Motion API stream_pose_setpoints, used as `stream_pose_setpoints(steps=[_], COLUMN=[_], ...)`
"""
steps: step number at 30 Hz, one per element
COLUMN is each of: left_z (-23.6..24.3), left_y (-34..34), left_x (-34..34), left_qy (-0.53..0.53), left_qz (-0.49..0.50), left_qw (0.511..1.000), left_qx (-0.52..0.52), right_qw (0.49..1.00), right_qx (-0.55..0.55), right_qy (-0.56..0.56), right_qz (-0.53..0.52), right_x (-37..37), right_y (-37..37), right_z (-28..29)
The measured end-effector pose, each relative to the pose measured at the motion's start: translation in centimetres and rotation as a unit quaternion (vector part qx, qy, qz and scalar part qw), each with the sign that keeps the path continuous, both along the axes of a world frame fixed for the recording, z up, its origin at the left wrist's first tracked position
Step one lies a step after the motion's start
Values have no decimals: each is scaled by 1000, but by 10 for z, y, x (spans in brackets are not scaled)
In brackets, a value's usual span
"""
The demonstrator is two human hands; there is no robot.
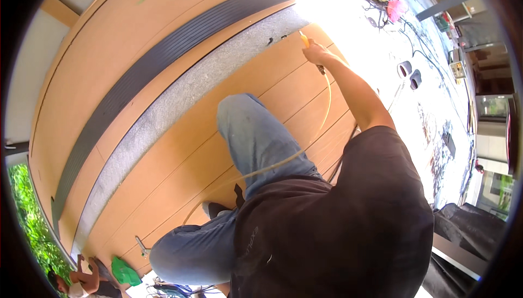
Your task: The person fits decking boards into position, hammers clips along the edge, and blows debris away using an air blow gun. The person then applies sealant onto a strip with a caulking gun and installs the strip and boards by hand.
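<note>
Worn on the head, one fisheye looks steeply down, close over the shirt, across boards below.

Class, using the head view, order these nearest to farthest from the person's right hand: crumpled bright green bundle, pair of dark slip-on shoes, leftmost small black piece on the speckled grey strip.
1. Small black piece: left of the right hand.
2. Dark slip-on shoes: right, on bright ground.
3. Green bundle: far lower left.
</note>
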State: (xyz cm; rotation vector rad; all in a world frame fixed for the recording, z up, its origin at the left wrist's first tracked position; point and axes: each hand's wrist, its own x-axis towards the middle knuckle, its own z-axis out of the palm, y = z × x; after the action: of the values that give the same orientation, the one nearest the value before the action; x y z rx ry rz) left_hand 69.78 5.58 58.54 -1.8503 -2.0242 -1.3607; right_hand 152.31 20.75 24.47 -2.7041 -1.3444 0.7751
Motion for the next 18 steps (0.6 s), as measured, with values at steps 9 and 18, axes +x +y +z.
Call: stream_pose_setpoints(steps=[9, 18], left_z=[-86, -364], left_y=[-102, -313], left_x=[-1, 37], left_qy=[-126, -474], left_qz=[161, 429], left_qw=[978, 764], left_qx=[-45, -83], right_qw=[990, 869], right_qx=[-123, 13], right_qy=[42, -55], right_qz=[-50, 492], right_x=[-87, -373], right_y=[55, 66], right_z=[35, 55])
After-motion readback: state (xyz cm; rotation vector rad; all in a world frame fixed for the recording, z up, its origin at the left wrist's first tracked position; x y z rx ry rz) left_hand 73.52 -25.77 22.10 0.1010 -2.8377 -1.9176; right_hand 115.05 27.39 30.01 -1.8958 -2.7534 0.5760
